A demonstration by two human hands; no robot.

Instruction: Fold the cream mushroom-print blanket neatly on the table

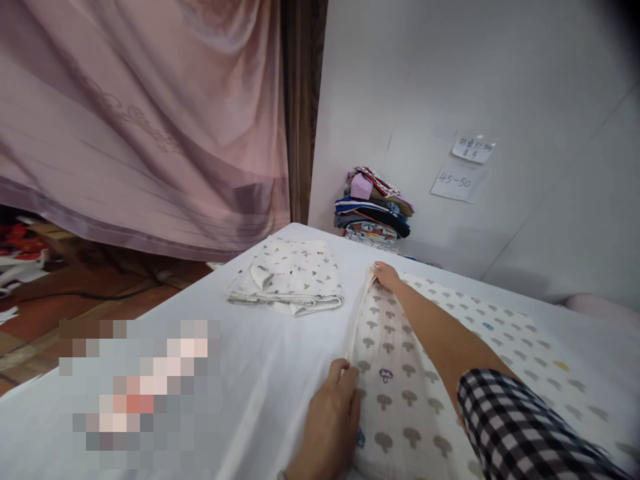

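White cotton-looking cloth (395, 353) with grey-brown mushrooms all over it, and that's the one being worked on. Only the head view to go by, so here's what I get from it.

Progress: I'd call it half and half. The stack (295, 270) of white printed fabric near the far left edge of the table (250, 360) is in neat layers, a bit of it flopped over on top, so that looks done to me. The mushroom one isn't: it's spread wide over the right side of the table, running out past the right arm, with its left edge pulled into a fairly straight line. No finished fold in it that I can make out, so pretty much all the folding looks left to do, imo.

Fingers: the right hand (387, 276) is way out at the far corner, thumb and fingers closed together in a pinch on the fabric. The left hand (326, 417) is down the same edge, closer to the wearer, fingers bent and loosely together, tips touching the border. Can't tell if it's actually gripping there or just resting against it; the underside is hidden.

Clothes pile (374, 210) by the wall is well apart from both hands.
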